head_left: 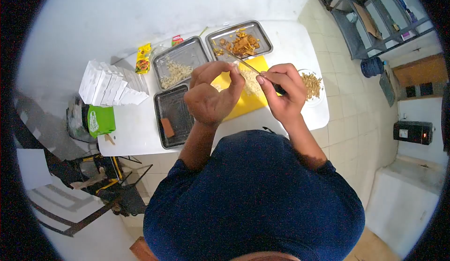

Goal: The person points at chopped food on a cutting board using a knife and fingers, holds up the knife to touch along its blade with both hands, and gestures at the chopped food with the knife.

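Note:
My right hand (287,90) grips a knife (248,66) by its dark handle, and the blade points up and left above the yellow cutting board (263,64). Thumb and fingers of my left hand (212,92) are pinched together close to the blade. A small pale piece (236,64) shows at those fingertips; its kind is hard to make out. Chopped pale bits (252,82) lie on the board beneath both hands. Partly behind my left hand is a metal tray (187,50) with more pale chopped bits (176,72) in it.
Brown-orange pieces (243,43) fill part of another tray (266,40). A plate of brown chopped bits (311,85) stands right. A dark tray (174,113) holds a reddish-brown block (167,127). White folded boxes (110,83), a yellow packet (143,58) and a green bag (101,120) sit left.

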A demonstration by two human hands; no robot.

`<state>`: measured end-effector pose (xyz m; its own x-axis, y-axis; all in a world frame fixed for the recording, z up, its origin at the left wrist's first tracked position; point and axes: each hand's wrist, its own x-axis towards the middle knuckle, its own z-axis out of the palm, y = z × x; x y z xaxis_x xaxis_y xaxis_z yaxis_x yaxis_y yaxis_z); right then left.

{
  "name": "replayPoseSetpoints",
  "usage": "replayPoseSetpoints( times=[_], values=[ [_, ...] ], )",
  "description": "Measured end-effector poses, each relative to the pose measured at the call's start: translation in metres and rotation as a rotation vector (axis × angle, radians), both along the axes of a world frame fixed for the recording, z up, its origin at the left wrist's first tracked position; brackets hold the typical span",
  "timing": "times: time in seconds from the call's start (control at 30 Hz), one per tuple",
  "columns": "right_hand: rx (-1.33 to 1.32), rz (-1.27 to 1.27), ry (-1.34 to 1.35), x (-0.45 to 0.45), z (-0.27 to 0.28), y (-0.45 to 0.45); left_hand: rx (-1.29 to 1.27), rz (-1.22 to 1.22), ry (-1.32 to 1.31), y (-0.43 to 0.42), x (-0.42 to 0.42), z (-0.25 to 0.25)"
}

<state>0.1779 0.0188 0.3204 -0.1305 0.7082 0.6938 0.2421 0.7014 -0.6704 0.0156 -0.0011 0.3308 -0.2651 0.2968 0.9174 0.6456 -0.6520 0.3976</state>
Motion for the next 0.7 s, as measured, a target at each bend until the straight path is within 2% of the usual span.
replayPoseSetpoints(
  times=[0.07,0.7],
  values=[
    [0.027,0.008,0.017,-0.0014,0.0061,0.0014,0.042,-0.054,-0.067,0.004,0.0033,-0.0017],
    [0.035,0.025,-0.014,-0.0011,0.0085,0.0,0.0,-0.078,-0.014,-0.0022,0.001,0.0028]
  ],
)
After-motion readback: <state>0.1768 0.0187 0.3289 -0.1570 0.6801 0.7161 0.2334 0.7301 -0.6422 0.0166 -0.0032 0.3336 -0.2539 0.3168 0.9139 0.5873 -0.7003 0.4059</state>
